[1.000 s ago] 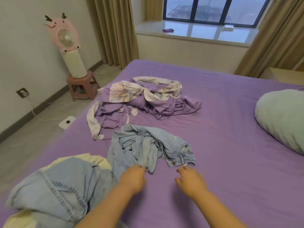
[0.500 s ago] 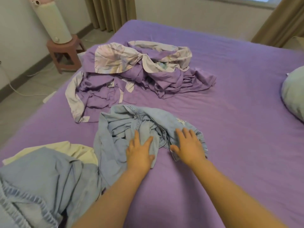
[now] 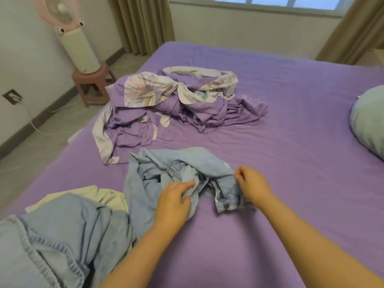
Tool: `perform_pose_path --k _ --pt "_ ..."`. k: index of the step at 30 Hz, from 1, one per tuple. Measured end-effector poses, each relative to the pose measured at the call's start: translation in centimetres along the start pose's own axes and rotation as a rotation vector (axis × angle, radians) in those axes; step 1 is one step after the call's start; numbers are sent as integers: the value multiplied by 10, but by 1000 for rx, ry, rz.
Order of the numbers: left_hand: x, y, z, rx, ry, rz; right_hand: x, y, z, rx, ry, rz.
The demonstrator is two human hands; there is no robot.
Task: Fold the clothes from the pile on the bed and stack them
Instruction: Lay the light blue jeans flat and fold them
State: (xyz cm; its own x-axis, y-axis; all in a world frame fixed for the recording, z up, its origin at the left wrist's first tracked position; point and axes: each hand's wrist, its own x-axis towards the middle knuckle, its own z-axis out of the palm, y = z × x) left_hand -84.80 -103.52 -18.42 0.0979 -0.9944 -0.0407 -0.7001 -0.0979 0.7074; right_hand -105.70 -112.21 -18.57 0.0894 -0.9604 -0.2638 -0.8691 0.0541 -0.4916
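Note:
A crumpled pair of light-blue jeans (image 3: 158, 169) lies on the purple bed (image 3: 291, 154) in front of me, its open zipper and waistband button facing up. My left hand (image 3: 173, 199) grips a fold of denim left of the zipper. My right hand (image 3: 252, 185) pinches the waistband on the right side. A pile of purple and floral clothes (image 3: 172, 104) lies further back. More light-blue denim (image 3: 52, 242) over a pale yellow garment (image 3: 104, 196) sits at the near left.
A grey-green pillow (image 3: 367, 119) lies at the bed's right edge. A pink fan (image 3: 72, 36) stands on a small stool (image 3: 91, 84) on the floor to the left, with a cable along the wall. Curtains and a window ledge are behind the bed.
Both hands went from reaching, to lying flat on the jeans, to curling around the denim at the waistband. The waistband has been pulled open, showing the zipper.

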Motion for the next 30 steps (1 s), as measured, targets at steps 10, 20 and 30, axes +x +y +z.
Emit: perform_pose_path --k 10,20,30 --pt "-101 154 -101 -242 -231 95 -141 -68 -160 423 8 -168" --pt "-226 324 -153 -129 79 125 -329 -94 -294 675 -113 -336" --pt "-316 395 -179 -581 -414 29 -488 -26 -316 469 -140 -523"
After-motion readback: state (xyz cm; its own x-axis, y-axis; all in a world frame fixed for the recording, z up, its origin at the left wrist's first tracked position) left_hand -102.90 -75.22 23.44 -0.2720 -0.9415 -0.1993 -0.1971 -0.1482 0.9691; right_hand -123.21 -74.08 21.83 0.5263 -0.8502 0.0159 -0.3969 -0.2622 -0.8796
